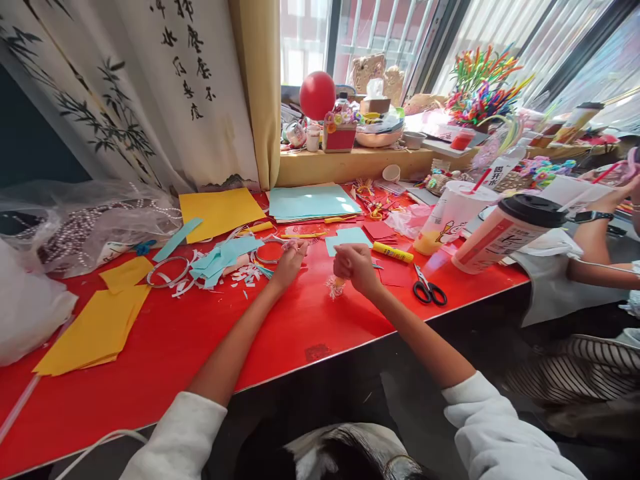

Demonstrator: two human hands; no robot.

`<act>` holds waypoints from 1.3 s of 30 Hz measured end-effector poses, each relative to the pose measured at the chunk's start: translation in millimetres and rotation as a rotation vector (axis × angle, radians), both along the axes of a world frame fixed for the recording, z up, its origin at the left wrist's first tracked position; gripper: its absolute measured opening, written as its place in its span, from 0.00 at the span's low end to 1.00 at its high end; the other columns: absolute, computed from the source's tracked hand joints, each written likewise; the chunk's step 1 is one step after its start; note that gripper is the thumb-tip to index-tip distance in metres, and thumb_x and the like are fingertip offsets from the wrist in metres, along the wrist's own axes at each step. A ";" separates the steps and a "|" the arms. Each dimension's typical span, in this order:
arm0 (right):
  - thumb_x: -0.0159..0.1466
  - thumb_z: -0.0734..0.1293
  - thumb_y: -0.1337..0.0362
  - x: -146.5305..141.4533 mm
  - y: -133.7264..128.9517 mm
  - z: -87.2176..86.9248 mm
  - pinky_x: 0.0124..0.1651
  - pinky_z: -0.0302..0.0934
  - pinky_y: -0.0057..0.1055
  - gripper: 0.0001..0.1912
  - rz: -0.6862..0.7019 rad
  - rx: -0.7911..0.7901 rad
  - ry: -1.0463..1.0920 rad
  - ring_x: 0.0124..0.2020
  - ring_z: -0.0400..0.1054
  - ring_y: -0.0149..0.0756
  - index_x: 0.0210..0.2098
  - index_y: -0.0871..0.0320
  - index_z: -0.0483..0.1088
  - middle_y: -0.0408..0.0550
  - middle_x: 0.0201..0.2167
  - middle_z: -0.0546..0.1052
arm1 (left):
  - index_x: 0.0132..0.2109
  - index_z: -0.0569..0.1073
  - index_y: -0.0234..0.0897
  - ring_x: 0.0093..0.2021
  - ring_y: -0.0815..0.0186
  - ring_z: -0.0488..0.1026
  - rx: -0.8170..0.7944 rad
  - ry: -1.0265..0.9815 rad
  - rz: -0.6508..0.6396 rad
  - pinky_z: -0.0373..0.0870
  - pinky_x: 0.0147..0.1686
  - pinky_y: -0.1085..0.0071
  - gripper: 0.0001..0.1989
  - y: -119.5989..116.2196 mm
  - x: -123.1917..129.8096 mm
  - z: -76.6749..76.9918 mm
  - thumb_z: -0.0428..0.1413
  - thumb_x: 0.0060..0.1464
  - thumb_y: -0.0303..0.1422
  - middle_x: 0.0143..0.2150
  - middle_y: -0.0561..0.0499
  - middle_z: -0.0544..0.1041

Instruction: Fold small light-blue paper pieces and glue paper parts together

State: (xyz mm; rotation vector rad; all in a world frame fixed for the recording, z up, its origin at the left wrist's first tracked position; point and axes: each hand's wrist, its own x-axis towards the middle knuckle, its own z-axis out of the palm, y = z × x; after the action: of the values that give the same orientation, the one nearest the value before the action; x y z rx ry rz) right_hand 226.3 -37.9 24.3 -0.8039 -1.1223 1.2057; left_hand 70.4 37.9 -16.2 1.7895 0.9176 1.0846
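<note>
Fringed paper, white and shredded at its lower end, hangs from the right hand [356, 267], whose fingers are curled tight around a small fringed tassel [335, 287] just below the fist at the frame's centre. Its long axis runs roughly up and down, the frayed end pointing at the red table [280, 333]. The left hand [291, 261] sits just left of it, fingertips pinched together on something too small to make out; the two hands are near but apart. Black-handled scissors [429, 291] lie to the right of the right hand, which is the nearer to them, and a yellow glue stick [393, 252] lies above them. Teal paper strips [223, 258] and white scraps litter the table left of centre. Yellow sheets [95, 330] lie at lower left.
</note>
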 end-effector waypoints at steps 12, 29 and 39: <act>0.61 0.64 0.61 -6.4 -0.4 -3.9 0.15 0.46 0.19 0.20 0.103 0.046 -0.093 0.11 0.50 0.18 0.16 0.63 0.57 0.34 0.11 0.56 | 0.45 0.68 0.33 0.42 0.66 0.67 -0.057 -0.072 0.010 0.60 0.51 0.61 0.21 2.8 2.0 0.5 0.41 0.60 0.46 0.44 0.46 0.68; 0.53 0.64 0.64 -7.3 -0.1 35.0 0.15 0.44 0.24 0.21 -0.098 0.116 -0.038 0.10 0.49 0.21 0.11 0.59 0.49 0.36 0.08 0.52 | 0.40 0.70 0.35 0.42 0.65 0.68 -0.174 -0.161 0.020 0.64 0.44 0.69 0.20 6.5 2.3 -0.9 0.43 0.58 0.47 0.42 0.47 0.68; 0.53 0.61 0.67 -11.9 -13.8 -8.4 0.14 0.38 0.23 0.19 -0.169 -0.050 -0.003 0.10 0.43 0.20 0.12 0.58 0.48 0.35 0.08 0.48 | 0.42 0.69 0.35 0.37 0.70 0.69 -0.169 -0.187 0.019 0.63 0.47 0.69 0.20 3.9 3.5 1.7 0.44 0.58 0.47 0.45 0.48 0.68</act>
State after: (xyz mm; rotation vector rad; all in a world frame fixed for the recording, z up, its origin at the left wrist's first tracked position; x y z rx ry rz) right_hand 214.4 -51.7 15.9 -0.9202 -1.0085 1.0949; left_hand 73.9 41.8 -14.6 1.5173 0.8863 1.1310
